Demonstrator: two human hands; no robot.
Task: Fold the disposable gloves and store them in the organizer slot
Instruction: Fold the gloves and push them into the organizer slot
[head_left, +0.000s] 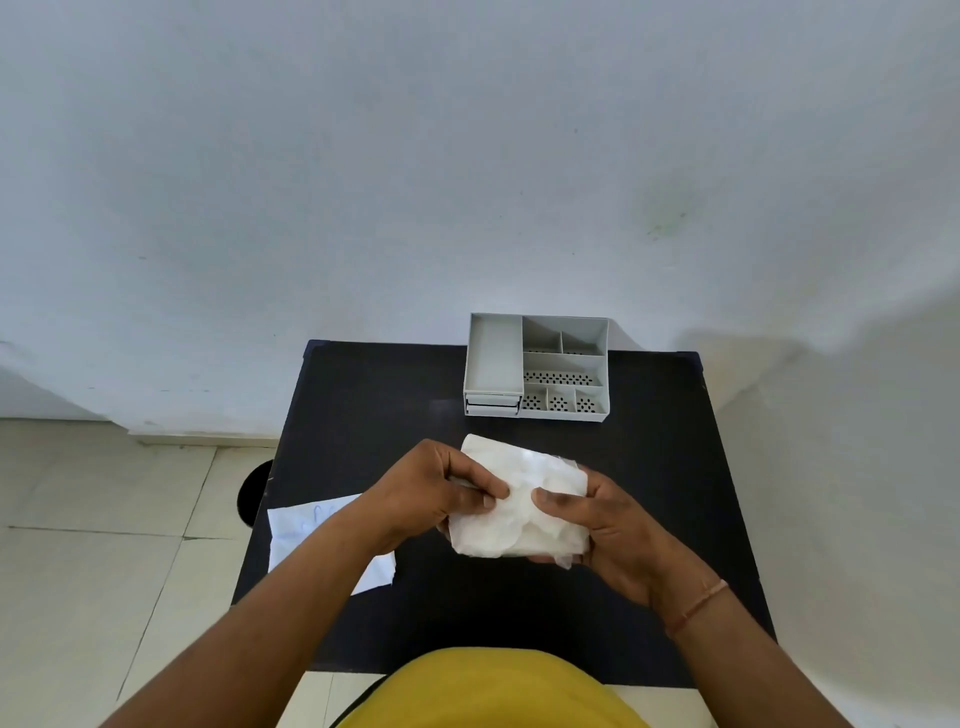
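A crumpled bundle of thin, translucent white disposable gloves (519, 499) is held just above the black table (649, 467), near its middle. My left hand (431, 493) pinches the bundle's left side with thumb and fingers. My right hand (608, 525) cups its right side, thumb pressed on top. A grey plastic organizer (537, 366) stands at the table's far edge, beyond the hands. It has one long slot on the left and several smaller perforated compartments on the right; all look empty.
A white sheet of paper (291, 535) lies on the table's left edge, partly under my left forearm. A pale wall rises close behind the table. Tiled floor lies to the left, with a dark round object (254, 491) beside the table.
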